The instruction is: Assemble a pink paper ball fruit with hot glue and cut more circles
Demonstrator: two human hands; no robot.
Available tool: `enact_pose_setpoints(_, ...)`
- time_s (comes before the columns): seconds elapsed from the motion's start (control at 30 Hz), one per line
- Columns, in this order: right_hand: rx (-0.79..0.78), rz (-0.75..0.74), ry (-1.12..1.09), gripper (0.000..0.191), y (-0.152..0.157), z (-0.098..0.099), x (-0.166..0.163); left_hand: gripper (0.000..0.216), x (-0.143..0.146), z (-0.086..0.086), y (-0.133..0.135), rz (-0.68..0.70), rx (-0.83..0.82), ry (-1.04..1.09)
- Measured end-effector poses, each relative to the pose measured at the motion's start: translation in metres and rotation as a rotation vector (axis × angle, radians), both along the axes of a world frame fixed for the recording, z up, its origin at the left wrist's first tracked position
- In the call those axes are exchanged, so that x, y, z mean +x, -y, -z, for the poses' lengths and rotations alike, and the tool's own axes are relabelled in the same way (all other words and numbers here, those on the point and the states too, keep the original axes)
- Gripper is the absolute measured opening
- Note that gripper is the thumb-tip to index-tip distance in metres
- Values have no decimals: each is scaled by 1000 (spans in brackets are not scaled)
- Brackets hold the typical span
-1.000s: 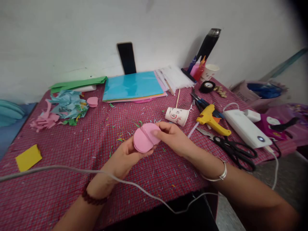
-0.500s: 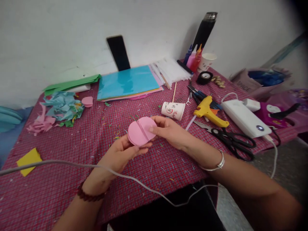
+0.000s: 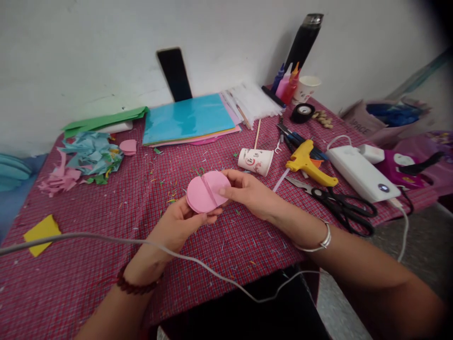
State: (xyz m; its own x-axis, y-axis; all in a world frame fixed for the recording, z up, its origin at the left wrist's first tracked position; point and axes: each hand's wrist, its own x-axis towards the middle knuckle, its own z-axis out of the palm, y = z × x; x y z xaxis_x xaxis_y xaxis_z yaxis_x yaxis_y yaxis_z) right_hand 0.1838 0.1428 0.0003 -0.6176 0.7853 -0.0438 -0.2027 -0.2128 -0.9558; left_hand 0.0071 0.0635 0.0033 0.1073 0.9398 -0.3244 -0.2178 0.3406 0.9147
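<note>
Pink rounded paper pieces (image 3: pixel 201 194), folded along a line between two lobes, are held above the table in both hands. My left hand (image 3: pixel 182 222) pinches their left lower edge, thumb in front and fingers behind. On the right lobe lies the thumb of my right hand (image 3: pixel 244 191), its fingers behind the paper. Just beyond my right hand a printed paper cup (image 3: pixel 255 161) rests on its side. To the right of it is a yellow glue gun (image 3: pixel 305 163) with a clear stick at its end. Black-handled scissors (image 3: pixel 336 203) lie near my right forearm.
A white cable (image 3: pixel 201 267) crosses over my left wrist. Paper scraps (image 3: pixel 92 153) are heaped at the left, with a yellow paper piece (image 3: pixel 42 235) nearer. Coloured sheets (image 3: pixel 187 120) lie at the back by a phone (image 3: pixel 174 73). A white power bank (image 3: pixel 363 174) sits right.
Both hands keep hold of the pink paper pieces in nearly the same place. The left lobe has shifted very slightly; the camera view has moved a little.
</note>
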Motion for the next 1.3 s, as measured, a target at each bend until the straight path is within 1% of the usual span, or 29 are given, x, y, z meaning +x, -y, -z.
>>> enact_pose_setpoints(0.1, 9, -3, 3, 25, 0, 0, 0, 31, 1, -1, 0, -14, -6, 10)
enact_pose_setpoints(0.27, 24, -13, 4, 23, 1, -1, 0, 30, 6, -8, -2, -81, -45, 35)
enact_pose_setpoints(0.4, 14, -19, 10, 24, 1, -1, 0, 32, 9, -13, -2, -120, -69, 28)
enact_pose_setpoints(0.7, 20, -81, 59, 25, 6, -2, -2, 34, 12, -2, -1, -218, -4, -238)
enact_pose_setpoints(0.8, 34, -74, 68, 23, 7, -2, -3, 31, 12, 0, -1, -242, 37, -299)
enact_pose_setpoints(0.9, 95, -45, 84, 16, 7, 0, -4, 20, 10, 3, 0, -192, 108, -310)
enact_pose_setpoints(0.97, 153, -22, 96, 11, 8, 2, -5, 20, 9, 4, 1, -154, 152, -300)
enact_pose_setpoints(1.03, 217, 3, 109, 10, 11, 1, -5, 21, 8, 2, 1, -145, 176, -318)
enact_pose_setpoints(1.1, 279, 11, 113, 15, 15, -3, -4, 19, 8, -2, 2, -160, 206, -389)
enact_pose_setpoints(1.17, 344, -10, 121, 25, 19, -7, -4, 16, 10, -7, 2, -186, 265, -495)
enact_pose_setpoints(1.3, 455, -70, 137, 40, 22, -10, -2, 21, 12, -11, 3, -222, 369, -648)
